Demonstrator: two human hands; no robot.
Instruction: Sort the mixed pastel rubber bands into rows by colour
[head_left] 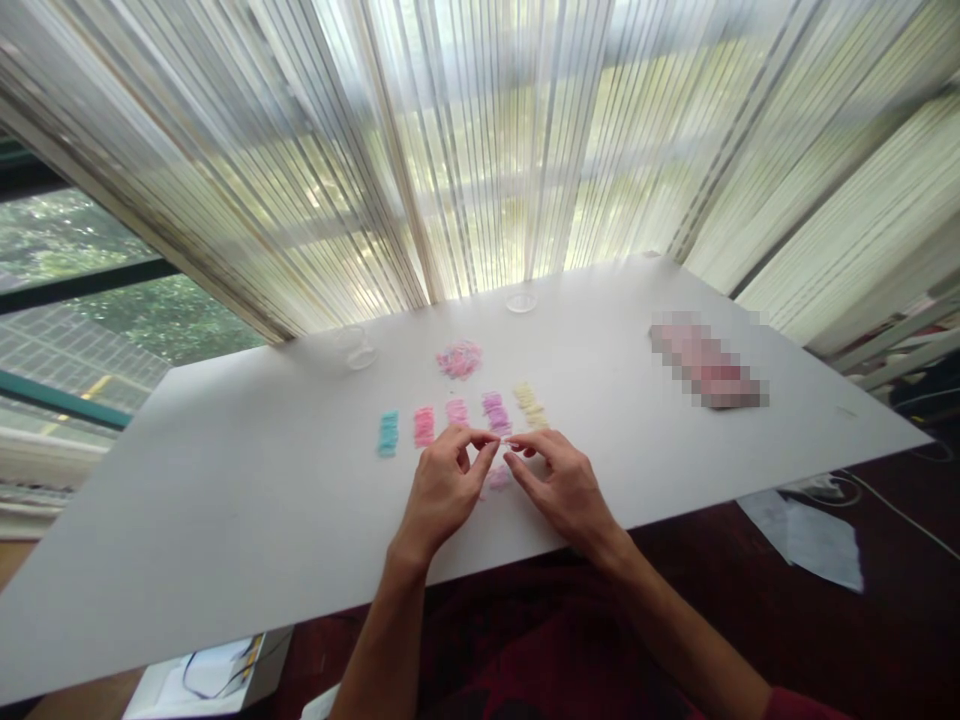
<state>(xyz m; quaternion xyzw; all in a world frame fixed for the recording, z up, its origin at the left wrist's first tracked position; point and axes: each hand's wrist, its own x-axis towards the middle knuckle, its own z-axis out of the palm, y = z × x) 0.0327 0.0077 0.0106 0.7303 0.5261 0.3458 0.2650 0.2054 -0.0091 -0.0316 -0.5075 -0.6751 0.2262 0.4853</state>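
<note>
Over the white table (247, 480), my left hand (446, 480) and my right hand (559, 485) meet fingertip to fingertip. Both pinch at a tiny pale piece (505, 443), too small to name. Just beyond them lie groups of small coloured pieces: turquoise (388, 434), coral pink (424, 427), light pink (457, 411), purple (495, 411) and pale yellow (530, 404). A few pinkish-lilac pieces (498, 478) rest on the table between my hands. Farther back sits a mixed heap (459, 359) of mostly pink pieces.
Two clear round containers, one at the back left (360, 352) and one at the back middle (521, 302), stand near the curtain (480, 150). A blurred pink flat object (709, 365) lies on the right. White sheets (817, 540) are below the table's right edge.
</note>
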